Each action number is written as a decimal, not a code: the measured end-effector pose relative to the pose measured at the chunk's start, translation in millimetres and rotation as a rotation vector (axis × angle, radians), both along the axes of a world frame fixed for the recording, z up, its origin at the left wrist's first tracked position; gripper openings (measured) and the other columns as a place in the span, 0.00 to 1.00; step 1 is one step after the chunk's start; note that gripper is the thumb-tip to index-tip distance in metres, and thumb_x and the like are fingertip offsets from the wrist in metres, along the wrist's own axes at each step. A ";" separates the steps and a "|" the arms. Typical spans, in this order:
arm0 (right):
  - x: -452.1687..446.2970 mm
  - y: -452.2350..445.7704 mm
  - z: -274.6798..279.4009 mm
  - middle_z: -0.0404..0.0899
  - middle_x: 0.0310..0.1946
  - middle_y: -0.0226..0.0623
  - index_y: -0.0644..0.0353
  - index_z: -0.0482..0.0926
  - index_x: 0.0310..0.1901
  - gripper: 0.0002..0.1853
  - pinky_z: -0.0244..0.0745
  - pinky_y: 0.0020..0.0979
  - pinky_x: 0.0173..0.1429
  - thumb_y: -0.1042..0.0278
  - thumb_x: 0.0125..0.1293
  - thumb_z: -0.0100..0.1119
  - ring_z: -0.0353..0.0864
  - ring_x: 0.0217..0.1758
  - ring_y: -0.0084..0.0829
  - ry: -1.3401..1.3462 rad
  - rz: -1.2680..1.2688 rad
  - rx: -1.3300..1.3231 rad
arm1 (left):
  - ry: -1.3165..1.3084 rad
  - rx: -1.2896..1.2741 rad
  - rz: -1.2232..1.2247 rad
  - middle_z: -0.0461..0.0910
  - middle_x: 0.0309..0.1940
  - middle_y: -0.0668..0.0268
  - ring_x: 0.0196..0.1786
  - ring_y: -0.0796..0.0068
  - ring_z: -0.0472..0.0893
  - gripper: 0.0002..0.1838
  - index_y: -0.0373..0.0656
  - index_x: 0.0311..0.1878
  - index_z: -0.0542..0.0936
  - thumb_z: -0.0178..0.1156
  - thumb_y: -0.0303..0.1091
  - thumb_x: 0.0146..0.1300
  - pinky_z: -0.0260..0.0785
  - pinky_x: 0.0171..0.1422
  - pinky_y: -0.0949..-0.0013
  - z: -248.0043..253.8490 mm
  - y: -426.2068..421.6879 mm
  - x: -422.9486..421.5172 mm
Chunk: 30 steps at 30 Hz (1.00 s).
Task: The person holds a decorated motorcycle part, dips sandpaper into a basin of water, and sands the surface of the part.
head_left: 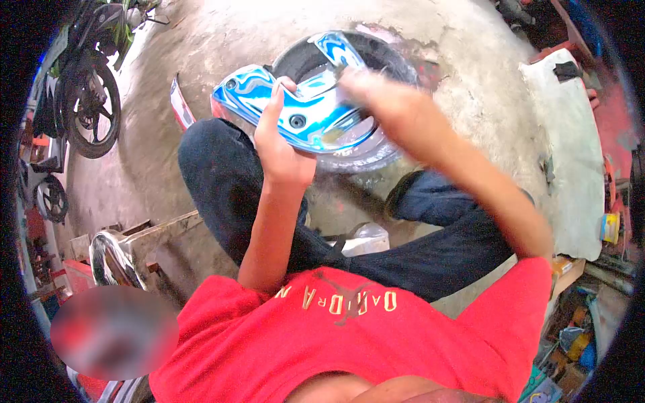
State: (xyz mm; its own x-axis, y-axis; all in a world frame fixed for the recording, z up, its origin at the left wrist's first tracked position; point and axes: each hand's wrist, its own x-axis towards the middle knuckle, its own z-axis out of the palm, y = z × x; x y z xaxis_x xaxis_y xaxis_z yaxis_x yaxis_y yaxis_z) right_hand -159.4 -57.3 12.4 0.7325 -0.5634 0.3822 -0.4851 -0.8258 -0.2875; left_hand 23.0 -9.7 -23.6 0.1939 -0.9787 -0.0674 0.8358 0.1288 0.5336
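The blue panel (269, 107), shiny and with white swirls, is held in the air over the tire (363, 161), which lies flat on the concrete floor (228, 40). The panel covers a part of the tire's middle, and its wide end reaches out past the tire's left side.

The left hand (285, 151) is closed around the lower edge of the panel, and the thumb lies on its face. The right hand (369, 91) is above the tire too, at the narrow arm of the panel. It is blurred, so I cannot tell if it grasps the panel or something small.

The dark trousers (222, 181) of the person are on the near side of the tire, with the legs bent, and the red shirt (403, 336) is nearer still. Just to the left of the tire, a thin red and white piece (180, 104) is near the knee. Farther left of the tire there is a motorcycle wheel (94, 107), standing upright. To the right of the tire, well apart, there is a long pale sheet (571, 154) with a black piece (568, 71) on it.
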 end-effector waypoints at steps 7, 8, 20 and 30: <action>-11.0 -12.9 3.9 0.76 0.60 0.49 0.62 0.75 0.59 0.21 0.71 0.37 0.67 0.77 0.64 0.50 0.75 0.65 0.43 0.069 -0.156 0.126 | 0.028 -0.014 -0.025 0.78 0.45 0.62 0.50 0.67 0.81 0.08 0.45 0.47 0.73 0.51 0.37 0.71 0.73 0.57 0.62 -4.4 6.4 0.4; -10.2 -8.0 -2.7 0.76 0.60 0.49 0.62 0.75 0.60 0.21 0.71 0.37 0.67 0.77 0.64 0.50 0.75 0.65 0.42 0.027 -0.088 0.043 | 0.039 0.003 -0.024 0.78 0.45 0.62 0.50 0.68 0.81 0.09 0.45 0.48 0.74 0.51 0.37 0.71 0.73 0.57 0.62 -3.8 8.3 0.4; 16.9 34.3 0.4 0.76 0.59 0.48 0.62 0.75 0.58 0.20 0.72 0.37 0.66 0.74 0.63 0.50 0.76 0.64 0.42 -0.003 0.149 -0.131 | -0.044 -0.015 0.007 0.77 0.46 0.66 0.54 0.70 0.78 0.09 0.44 0.48 0.74 0.52 0.37 0.70 0.70 0.61 0.62 -10.9 3.8 -0.4; 14.0 32.7 3.9 0.76 0.59 0.48 0.63 0.75 0.59 0.20 0.72 0.37 0.67 0.74 0.64 0.50 0.76 0.64 0.42 0.016 0.221 -0.165 | -0.081 -0.018 0.005 0.78 0.45 0.65 0.52 0.69 0.79 0.09 0.45 0.48 0.72 0.51 0.37 0.70 0.71 0.58 0.62 -11.0 3.4 -1.7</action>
